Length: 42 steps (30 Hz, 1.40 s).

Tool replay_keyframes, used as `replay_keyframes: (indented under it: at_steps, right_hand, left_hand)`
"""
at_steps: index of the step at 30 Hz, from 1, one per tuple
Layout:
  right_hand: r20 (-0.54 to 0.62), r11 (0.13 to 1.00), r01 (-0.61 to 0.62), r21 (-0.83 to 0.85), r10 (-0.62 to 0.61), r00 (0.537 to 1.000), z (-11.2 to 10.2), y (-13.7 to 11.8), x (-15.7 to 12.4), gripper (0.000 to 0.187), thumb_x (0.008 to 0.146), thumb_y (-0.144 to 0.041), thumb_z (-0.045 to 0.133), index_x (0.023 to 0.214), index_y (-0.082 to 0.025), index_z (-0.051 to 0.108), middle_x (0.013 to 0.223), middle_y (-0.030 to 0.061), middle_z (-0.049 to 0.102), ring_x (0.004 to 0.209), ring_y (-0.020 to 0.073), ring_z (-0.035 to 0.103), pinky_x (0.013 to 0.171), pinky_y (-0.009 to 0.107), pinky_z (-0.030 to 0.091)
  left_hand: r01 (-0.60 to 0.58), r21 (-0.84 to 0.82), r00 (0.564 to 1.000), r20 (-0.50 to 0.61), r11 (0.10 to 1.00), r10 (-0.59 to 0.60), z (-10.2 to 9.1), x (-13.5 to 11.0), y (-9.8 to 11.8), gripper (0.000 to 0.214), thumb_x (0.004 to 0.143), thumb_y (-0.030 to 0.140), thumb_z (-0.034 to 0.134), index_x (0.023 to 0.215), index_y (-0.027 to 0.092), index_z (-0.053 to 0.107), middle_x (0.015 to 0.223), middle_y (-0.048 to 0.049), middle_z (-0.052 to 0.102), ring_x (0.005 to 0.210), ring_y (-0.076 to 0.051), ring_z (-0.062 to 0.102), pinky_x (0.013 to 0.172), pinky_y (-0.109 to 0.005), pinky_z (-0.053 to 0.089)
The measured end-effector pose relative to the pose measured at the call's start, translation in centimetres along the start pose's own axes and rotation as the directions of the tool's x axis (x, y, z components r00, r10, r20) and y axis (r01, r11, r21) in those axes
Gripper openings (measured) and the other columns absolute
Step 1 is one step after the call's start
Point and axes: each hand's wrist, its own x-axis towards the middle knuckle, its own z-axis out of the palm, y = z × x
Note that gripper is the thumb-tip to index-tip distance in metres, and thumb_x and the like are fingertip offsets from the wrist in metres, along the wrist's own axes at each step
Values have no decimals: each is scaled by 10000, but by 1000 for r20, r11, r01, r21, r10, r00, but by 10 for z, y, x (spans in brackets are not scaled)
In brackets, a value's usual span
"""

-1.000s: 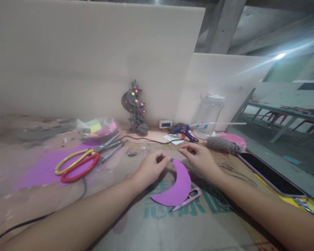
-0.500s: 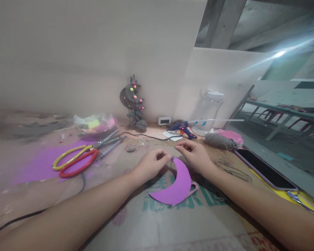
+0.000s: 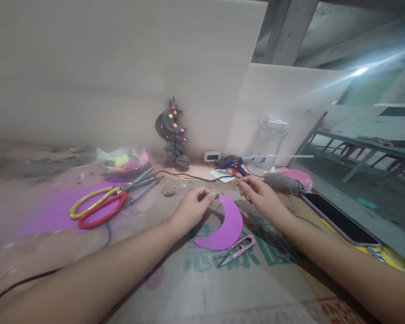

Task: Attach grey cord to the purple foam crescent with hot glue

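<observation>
A purple foam crescent (image 3: 227, 225) lies on the cardboard-covered table (image 3: 202, 288). My left hand (image 3: 192, 209) pinches the crescent's upper tip, fingers curled. My right hand (image 3: 258, 194) hovers just right of that tip with its fingers pinched together; a thin grey yarn seems to run from them, though I cannot be sure. A ball of grey yarn (image 3: 285, 182) sits behind the right hand. Small pink thread snips (image 3: 238, 249) lie partly under the crescent's lower edge.
Red and yellow scissors (image 3: 99, 208) rest on a purple foam sheet (image 3: 59, 211) at left. A blue glue gun (image 3: 234, 164), a clear jar (image 3: 267, 139), a small decorated ornament (image 3: 173, 139) and a bag of pompoms (image 3: 123, 161) stand at the back. A phone (image 3: 339, 218) lies at right.
My right hand has moved a little right and away from the crescent's tip. The crescent has shifted slightly, so more of the pink snips shows below it.
</observation>
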Motion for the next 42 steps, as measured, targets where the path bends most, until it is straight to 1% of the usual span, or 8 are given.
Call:
replay_keyframes:
  at_steps: [4,6,10,15,19,25,33,42]
  right_hand:
    - [225,986,-163,27,153,962,7,-18,-25,353,857,-508,496,756,-177,564,603,-29,497,529,107,456,483,226,333]
    - [268,965,-242,99,208,941,13,-22,-32,368,829,-538,522,726,-185,523,571,-47,453,489,94,415,455,219,311]
    - [227,941,-277,196,231,946,19,-20,-34,391,818,-553,520,680,-190,476,547,-66,382,471,77,345,433,209,269]
    - [198,931,-297,212,256,946,19,-16,-32,380,800,-538,542,670,-184,493,552,-59,409,486,82,374,433,210,276]
    - [241,915,-333,226,279,930,19,-18,-34,370,803,-530,547,669,-191,492,517,-62,435,445,83,392,415,211,286]
    - [289,870,-395,295,313,905,20,-20,-35,383,779,-544,580,659,-191,493,462,-72,416,390,71,356,381,208,252]
    - [235,905,-347,246,291,927,20,-21,-31,385,729,-540,624,749,-158,577,550,-58,472,468,68,390,429,196,304]
    - [197,915,-333,226,292,936,19,-22,-32,365,759,-531,604,726,-169,572,551,-48,490,481,88,427,441,213,323]
  left_hand:
    - [-43,20,999,-22,999,43,-1,0,1,257,830,390,543,723,159,577,676,5,588,656,-134,536,649,-245,417]
    - [-43,22,999,-11,999,43,-2,0,1,255,831,384,544,720,158,584,687,3,601,672,-138,548,666,-248,426]
    - [5,44,1000,-2,999,-5,-2,0,1,252,803,398,593,756,153,623,728,-13,648,715,-154,590,689,-255,449]
    - [-15,15,1000,8,1000,14,-2,-1,1,304,794,340,619,1038,162,655,878,-41,696,796,-171,632,697,-261,482]
    - [-25,72,1000,-15,997,26,-2,-2,5,214,799,327,611,899,154,688,905,-55,722,848,-189,648,793,-287,488]
    - [-17,103,1000,-4,995,18,-3,-2,5,227,790,336,620,922,169,697,928,-48,732,859,-192,655,799,-291,495]
    - [2,99,1000,9,995,-3,-1,-3,5,206,772,327,631,870,170,721,873,-50,740,818,-201,657,791,-303,498]
    - [-27,76,999,20,997,25,-2,-3,5,266,810,355,599,957,168,717,927,-60,738,858,-200,654,793,-294,495]
